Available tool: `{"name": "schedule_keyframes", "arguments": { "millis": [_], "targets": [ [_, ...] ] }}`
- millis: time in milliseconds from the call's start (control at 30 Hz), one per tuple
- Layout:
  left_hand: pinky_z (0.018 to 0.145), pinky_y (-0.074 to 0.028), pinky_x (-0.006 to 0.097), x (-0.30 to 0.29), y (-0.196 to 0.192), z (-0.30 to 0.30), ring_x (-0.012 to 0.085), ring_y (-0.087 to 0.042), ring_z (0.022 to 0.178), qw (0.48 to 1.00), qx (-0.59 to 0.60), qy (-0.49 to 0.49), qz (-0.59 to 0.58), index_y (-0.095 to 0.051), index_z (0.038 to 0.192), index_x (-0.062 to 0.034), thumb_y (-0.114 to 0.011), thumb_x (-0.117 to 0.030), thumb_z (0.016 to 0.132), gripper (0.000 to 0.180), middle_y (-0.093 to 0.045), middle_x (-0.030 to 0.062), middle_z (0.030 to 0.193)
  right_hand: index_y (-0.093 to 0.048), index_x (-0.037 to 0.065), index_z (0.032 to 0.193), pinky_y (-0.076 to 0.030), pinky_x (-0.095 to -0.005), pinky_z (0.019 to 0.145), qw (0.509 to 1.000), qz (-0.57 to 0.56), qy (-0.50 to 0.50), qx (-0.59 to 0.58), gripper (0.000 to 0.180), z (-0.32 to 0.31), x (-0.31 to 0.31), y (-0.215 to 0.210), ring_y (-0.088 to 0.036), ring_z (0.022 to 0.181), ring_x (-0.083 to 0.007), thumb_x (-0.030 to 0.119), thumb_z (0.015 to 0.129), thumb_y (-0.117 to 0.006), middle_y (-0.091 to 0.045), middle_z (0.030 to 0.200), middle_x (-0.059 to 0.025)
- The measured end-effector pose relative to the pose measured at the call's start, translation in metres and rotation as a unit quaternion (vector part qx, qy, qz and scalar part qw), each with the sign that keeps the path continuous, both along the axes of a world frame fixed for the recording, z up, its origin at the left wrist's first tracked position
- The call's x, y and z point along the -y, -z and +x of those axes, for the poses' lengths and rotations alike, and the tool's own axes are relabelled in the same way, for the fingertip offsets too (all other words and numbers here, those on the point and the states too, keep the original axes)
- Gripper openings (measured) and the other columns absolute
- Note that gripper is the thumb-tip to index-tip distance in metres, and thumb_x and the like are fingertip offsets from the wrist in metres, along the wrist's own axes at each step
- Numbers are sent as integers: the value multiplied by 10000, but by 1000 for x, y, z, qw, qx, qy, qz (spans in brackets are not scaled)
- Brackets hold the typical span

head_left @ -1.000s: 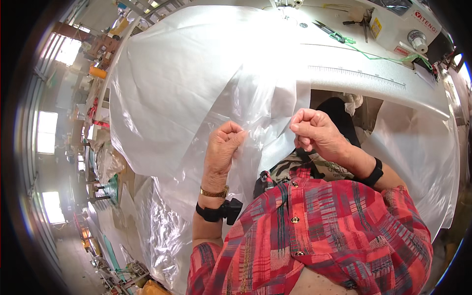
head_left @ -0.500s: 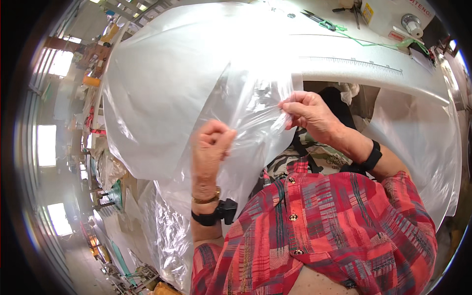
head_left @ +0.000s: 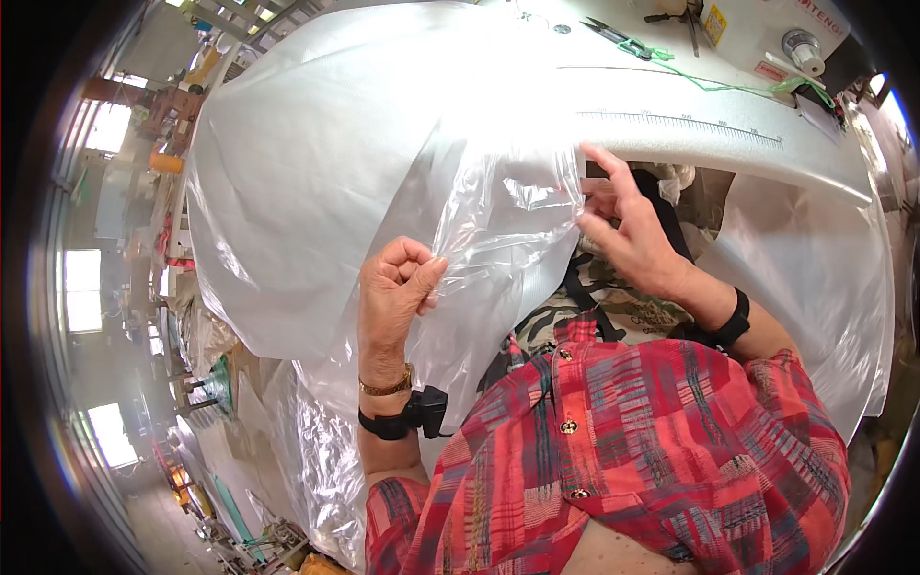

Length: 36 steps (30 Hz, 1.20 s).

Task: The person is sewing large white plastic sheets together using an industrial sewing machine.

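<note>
A clear plastic sheet (head_left: 517, 192) lies wrinkled and shiny in front of me, over a larger milky plastic sheet (head_left: 297, 172) that spreads across the table. My left hand (head_left: 395, 283) pinches the clear sheet's left side between thumb and fingers. At the sheet's right edge is my right hand (head_left: 628, 225), its fingers apart and curved. Its thumb and fingertips are at the edge, and no firm grip shows.
A white machine bed (head_left: 690, 96) with a printed ruler scale runs along the far right. On it lie black-handled snips (head_left: 609, 34) with a green cord. More plastic sheeting (head_left: 795, 278) hangs at the right. Crinkled film (head_left: 331, 470) drapes at the lower left.
My right hand has loosened its pinch and spread its fingers, shifting slightly right. My left hand has moved a little left, still pinching, and the film between them is spread flatter.
</note>
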State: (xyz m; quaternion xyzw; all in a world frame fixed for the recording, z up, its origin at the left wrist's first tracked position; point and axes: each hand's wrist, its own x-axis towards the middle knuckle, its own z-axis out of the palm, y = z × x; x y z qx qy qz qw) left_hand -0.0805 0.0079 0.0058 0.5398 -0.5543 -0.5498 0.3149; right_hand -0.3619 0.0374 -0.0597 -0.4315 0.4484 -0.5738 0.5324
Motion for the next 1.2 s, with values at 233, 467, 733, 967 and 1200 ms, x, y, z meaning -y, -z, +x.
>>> {"name": "schedule_keyframes", "arguments": {
  "millis": [233, 467, 733, 967, 1200],
  "targets": [
    [487, -398, 250, 10, 2, 13, 77, -504, 510, 991, 110, 64, -34, -596, 831, -38, -735, -123, 866, 167, -597, -23, 614, -607, 25, 942, -481, -392, 677, 834, -246, -70, -489, 177, -12, 14, -18, -590, 775, -322, 35, 773, -660, -569, 862, -134],
    [952, -454, 462, 34, 10, 1, 314, -524, 1176, 750, 419, -55, -509, -580, 1237, -73, -758, -176, 820, 464, -532, 134, 1333, -610, 26, 882, -498, -424, 662, 833, -180, -162, -497, 142, -22, -15, 11, -626, 745, -330, 164, 878, -642, -609, 794, -136],
    [1084, -362, 497, 74, 59, 41, 341, -390, 1323, 591, 620, -72, -511, -475, 1386, -83, -653, 8, 804, 615, -396, 131, 1428, -653, 12, 888, -497, -417, 663, 844, -111, -311, -423, 198, -20, -3, -10, -636, 735, -345, 209, 893, -643, -646, 775, -155],
    [687, -505, 332, 66, -9, 56, 288, -599, 790, 693, 454, 16, -560, -659, 1097, 5, -591, 110, 821, 303, -631, 113, 905, -655, 13, 912, -480, -427, 657, 879, -152, -316, -322, 234, -11, -7, -14, -632, 732, -352, 243, 922, -615, -641, 769, -174],
    [568, -380, 180, 45, -100, 20, -21, -488, 707, 937, 240, 145, -207, -644, 968, 22, -569, -129, 997, 171, -605, -67, 838, -651, 20, 917, -473, -424, 627, 879, -199, -313, -301, 230, -1, -8, -15, -630, 705, -341, 246, 931, -610, -640, 762, -170]
  ]
}}
